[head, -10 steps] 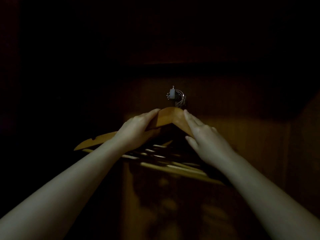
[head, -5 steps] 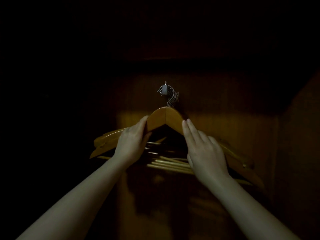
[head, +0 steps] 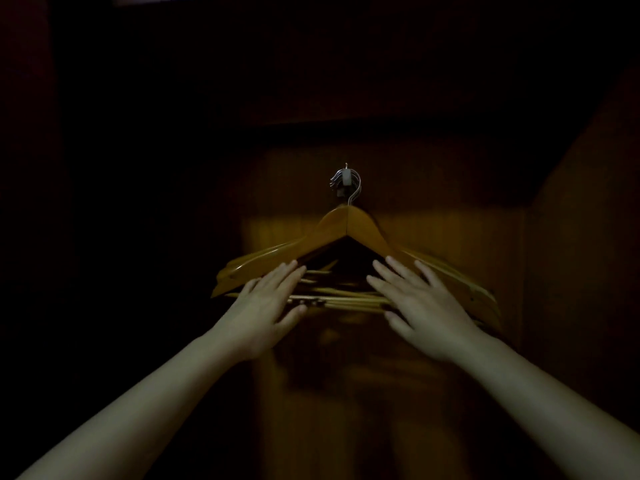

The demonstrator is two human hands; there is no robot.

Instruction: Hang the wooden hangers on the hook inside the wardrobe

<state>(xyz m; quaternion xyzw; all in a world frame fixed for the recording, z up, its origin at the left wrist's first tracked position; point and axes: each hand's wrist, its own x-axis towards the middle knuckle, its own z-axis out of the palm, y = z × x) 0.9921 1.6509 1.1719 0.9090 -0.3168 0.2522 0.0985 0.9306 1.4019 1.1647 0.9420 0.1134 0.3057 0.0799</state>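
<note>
Several wooden hangers [head: 346,226] hang in a stack from a small metal hook [head: 345,180] on the wardrobe's back panel, their wire hooks bunched over it. The front hanger hangs level, its peak just under the hook. My left hand [head: 266,308] is flat with fingers spread, just in front of the left arms and crossbars of the stack, holding nothing. My right hand [head: 420,304] is likewise spread in front of the right arms, gripping nothing. Whether the fingertips touch the wood is unclear.
The wardrobe is very dark. Its wooden back panel [head: 450,209] is dimly lit around the hangers. A side wall [head: 581,254] stands at the right, and a dark shelf edge [head: 346,128] runs above the hook.
Both hands have let go of the front hanger's shoulders and drawn back and down with fingers spread. The hanger now hangs free on the hook with the others.
</note>
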